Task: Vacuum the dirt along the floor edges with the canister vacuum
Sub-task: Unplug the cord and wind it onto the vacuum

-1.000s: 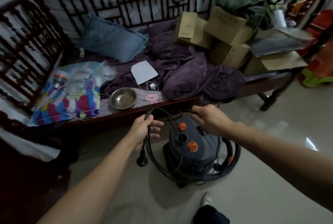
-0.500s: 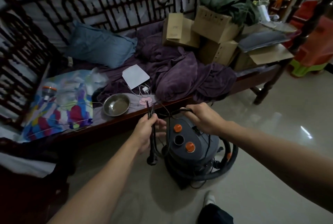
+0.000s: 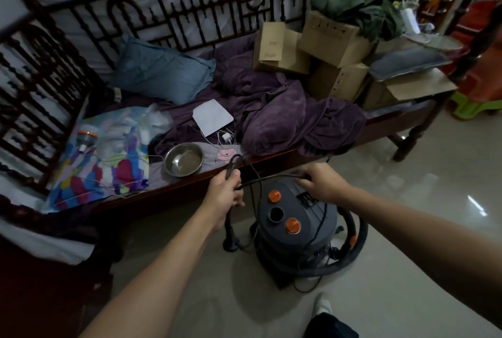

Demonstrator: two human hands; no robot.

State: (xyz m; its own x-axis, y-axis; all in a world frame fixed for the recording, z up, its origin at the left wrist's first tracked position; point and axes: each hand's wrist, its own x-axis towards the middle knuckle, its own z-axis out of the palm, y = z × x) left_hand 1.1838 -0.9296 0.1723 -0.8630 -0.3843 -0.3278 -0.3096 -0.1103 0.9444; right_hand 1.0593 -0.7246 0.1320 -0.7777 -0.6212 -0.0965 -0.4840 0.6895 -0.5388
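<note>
A grey canister vacuum (image 3: 294, 225) with orange knobs stands on the tiled floor in front of a dark wooden daybed. Its black hose (image 3: 353, 245) curls round the body on the right. My left hand (image 3: 225, 196) grips a bundle of black power cord (image 3: 233, 166), whose loops stick up above my fist and hang down to the plug (image 3: 231, 245) near the floor. One cord strand runs from my left hand across to my right hand (image 3: 322, 184), which lies on the vacuum's top at the handle, fingers curled round the cord there.
The daybed (image 3: 190, 188) holds a steel bowl (image 3: 184, 159), a purple blanket (image 3: 293, 117), a blue pillow, a colourful cloth and cardboard boxes (image 3: 326, 47). Its leg (image 3: 404, 144) stands at the right. A green stool (image 3: 472, 109) sits far right. My foot (image 3: 323, 307) is behind the vacuum.
My left hand has gathered the cord loops into a tighter bundle and lifted them. My right hand has slid along the cord to the vacuum's top. The view has shifted slightly left.
</note>
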